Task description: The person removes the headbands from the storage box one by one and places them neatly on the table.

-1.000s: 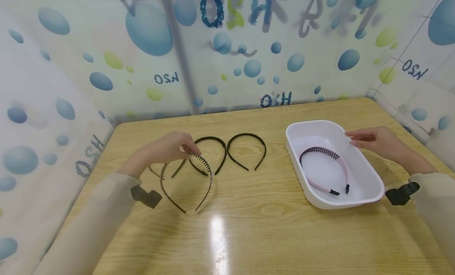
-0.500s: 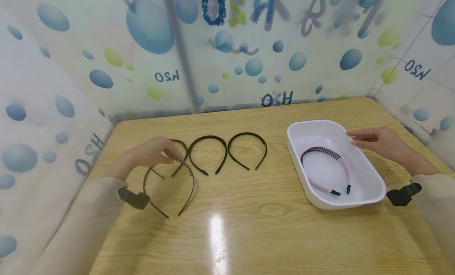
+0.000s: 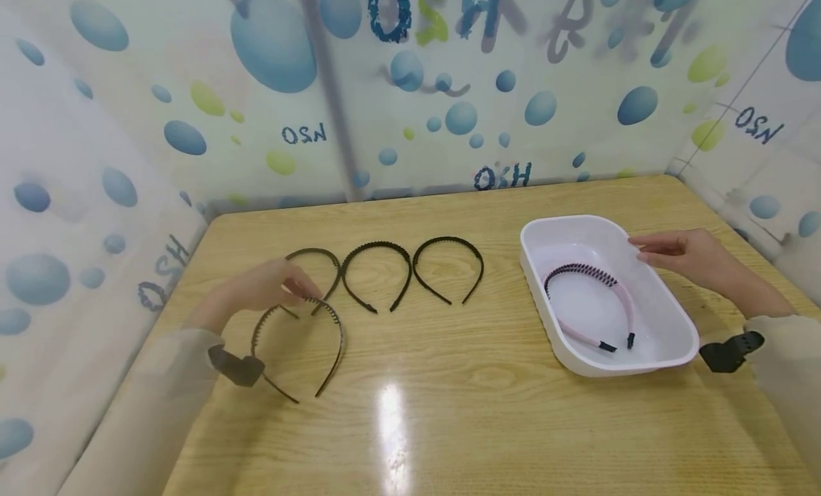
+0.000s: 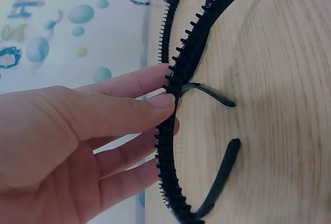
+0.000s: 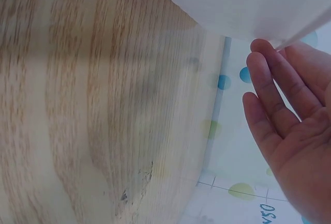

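In the head view my left hand (image 3: 263, 286) pinches a thin black toothed headband (image 3: 342, 343) at the top of its arc, ends pointing toward me. The left wrist view shows the thumb on the near side of this held headband (image 4: 166, 151), with fingers behind. At the right, my right hand (image 3: 689, 257) holds the rim of a white plastic basin (image 3: 577, 360) between thumb and fingers. A pink headband (image 3: 628, 307) with a black toothed section lies inside the basin. In the right wrist view, fingertips (image 5: 258, 61) touch the basin's outer side.
Three black headbands lie in a row on the wooden table (image 3: 462, 410): a left one (image 3: 314, 251) partly behind my left hand, a middle one (image 3: 378, 244) and a right one (image 3: 449, 239). A wall (image 3: 417, 125) with blue and green dots borders the table's far edge.
My left hand has carried the toothed headband to the left and slightly toward me, uncovering more of the row's left headband. My right hand has stayed on the basin's rim.
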Tool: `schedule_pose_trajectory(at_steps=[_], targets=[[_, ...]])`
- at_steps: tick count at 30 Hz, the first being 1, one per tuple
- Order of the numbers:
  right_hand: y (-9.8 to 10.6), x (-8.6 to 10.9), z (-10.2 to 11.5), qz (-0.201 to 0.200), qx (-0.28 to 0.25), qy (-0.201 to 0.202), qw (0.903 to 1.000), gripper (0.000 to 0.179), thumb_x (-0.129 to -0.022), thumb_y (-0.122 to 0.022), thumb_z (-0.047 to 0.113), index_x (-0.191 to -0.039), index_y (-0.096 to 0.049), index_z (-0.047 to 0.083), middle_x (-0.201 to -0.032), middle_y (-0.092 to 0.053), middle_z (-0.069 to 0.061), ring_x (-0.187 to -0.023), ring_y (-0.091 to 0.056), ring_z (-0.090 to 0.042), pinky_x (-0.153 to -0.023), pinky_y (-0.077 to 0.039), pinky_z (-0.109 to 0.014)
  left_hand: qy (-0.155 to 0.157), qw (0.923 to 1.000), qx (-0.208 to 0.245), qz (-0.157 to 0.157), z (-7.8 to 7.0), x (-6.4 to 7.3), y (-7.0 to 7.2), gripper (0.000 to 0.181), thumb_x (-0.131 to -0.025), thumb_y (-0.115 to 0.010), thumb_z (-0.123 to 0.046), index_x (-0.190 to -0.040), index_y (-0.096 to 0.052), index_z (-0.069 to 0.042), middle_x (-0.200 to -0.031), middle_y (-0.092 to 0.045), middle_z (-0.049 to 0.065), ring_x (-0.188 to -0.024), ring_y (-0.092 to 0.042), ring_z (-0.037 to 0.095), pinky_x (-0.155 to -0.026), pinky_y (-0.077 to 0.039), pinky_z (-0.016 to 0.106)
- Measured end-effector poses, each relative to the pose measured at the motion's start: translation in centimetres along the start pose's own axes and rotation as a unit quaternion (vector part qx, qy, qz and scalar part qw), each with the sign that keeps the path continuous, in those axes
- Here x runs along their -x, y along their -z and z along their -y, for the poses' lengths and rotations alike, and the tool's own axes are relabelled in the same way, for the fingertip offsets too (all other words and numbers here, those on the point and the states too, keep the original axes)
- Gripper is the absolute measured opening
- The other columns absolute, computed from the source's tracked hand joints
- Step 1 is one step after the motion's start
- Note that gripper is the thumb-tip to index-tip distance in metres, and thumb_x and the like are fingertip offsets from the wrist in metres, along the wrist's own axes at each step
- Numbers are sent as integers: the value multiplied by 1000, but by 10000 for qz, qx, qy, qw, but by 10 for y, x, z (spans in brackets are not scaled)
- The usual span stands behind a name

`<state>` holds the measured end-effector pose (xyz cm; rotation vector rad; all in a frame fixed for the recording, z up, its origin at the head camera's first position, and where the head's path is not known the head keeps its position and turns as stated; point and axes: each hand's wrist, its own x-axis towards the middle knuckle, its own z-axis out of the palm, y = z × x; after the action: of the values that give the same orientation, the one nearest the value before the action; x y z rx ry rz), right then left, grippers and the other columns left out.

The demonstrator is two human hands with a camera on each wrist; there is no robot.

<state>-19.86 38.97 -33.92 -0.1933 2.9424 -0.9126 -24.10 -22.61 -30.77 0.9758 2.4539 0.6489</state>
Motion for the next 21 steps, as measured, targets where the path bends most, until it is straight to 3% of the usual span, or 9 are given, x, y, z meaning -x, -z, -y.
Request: schedule_pose_trajectory(at_steps=[16, 18, 21], targets=[[-1, 2, 1, -25, -68, -15, 10000, 44, -91, -58, 21, -124, -52, -6, -113, -56, -31, -77, -45, 18, -67, -53, -27, 273, 9990, 351, -73, 12, 14, -13, 24, -81, -58, 12, -102, -66, 2, -105, -64, 15, -97, -60, 33, -81, -49, 39], [-1, 2, 1, -37, -42, -9, 10000, 44, -91, -58, 22, -124, -52, -6, -113, -55, -31, -79, -50, 12, -68, -53, -30, 374, 9984, 410, -98, 14, 15, -15, 24, -80, -59, 11, -101, -66, 2, -105, -64, 15, -98, -59, 33, -81, -50, 38], [-1, 1, 1, -45, 3, 3, 10000, 44, -91, -58, 22, -124, -52, -6, -115, -55, -31, -86, -61, -10, -70, -53, -34, 445, 9980, 423, -126, 14, 16, -18, 24, -80, -60, 11, -101, -67, 1, -104, -64, 16, -97, -59, 33, -80, -50, 38]])
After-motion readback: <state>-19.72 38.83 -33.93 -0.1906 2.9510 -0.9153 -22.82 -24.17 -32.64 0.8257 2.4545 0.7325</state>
